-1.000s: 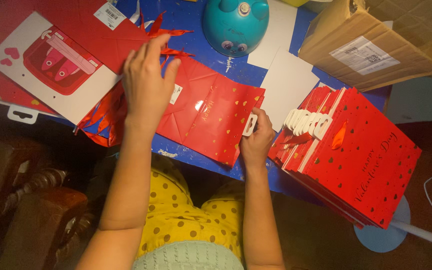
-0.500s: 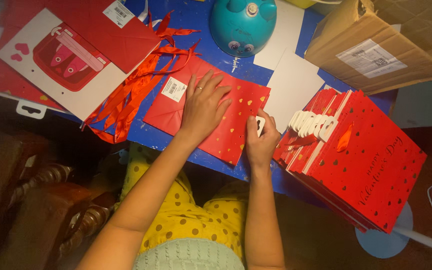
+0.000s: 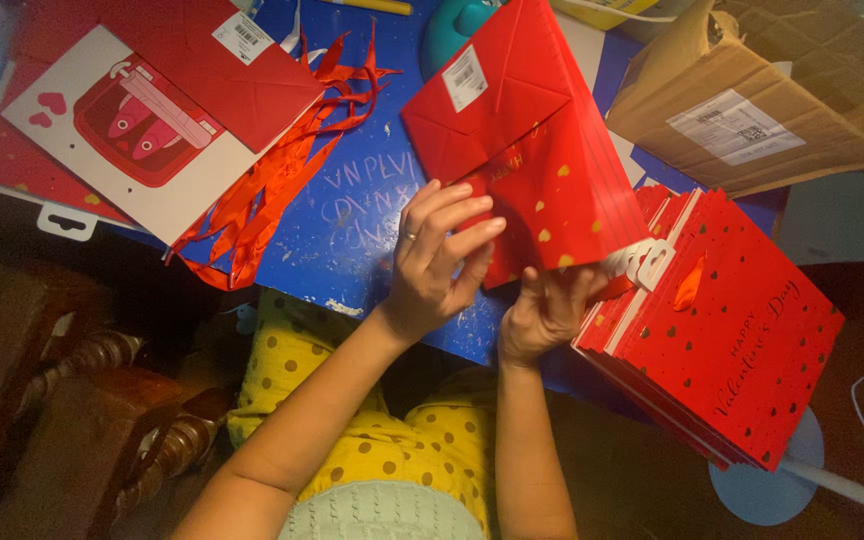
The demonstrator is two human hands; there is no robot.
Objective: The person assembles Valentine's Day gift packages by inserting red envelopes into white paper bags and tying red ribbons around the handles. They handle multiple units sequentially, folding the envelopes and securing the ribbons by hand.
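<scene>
We take this for a home craft corner | paint-scuffed blue table (image 3: 352, 240) | carved wooden chair (image 3: 82, 400) | stack of red gift bags (image 3: 732, 330) | cardboard box (image 3: 772, 90) | loose red ribbons (image 3: 272, 190)

Bare forearms, ring on left hand (image 3: 432, 265), yellow brown-dotted garment

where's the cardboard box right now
In the head view the cardboard box sits at the top right on the blue table, just behind the stack of red gift bags.
</scene>
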